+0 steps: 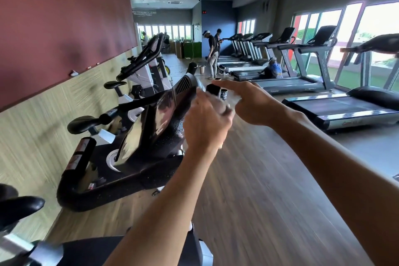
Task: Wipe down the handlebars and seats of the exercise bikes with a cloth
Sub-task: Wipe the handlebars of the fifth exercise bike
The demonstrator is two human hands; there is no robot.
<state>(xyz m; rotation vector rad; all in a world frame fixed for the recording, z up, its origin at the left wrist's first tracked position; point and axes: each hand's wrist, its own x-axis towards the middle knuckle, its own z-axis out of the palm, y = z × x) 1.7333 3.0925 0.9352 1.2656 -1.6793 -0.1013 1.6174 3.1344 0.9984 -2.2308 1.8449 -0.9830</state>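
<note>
Left hand [205,123] grips soft white cloth [223,108] against stiff handlebar [212,89]; right hand [250,101] open beside handlebar.

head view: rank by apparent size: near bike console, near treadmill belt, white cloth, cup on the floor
As they look, largest first:
1. Treadmill belt
2. Console, close to the belt; it sits nearer the camera, so true order is unsure
3. Cloth, mostly hidden in the left hand
4. Cup, far off
</note>
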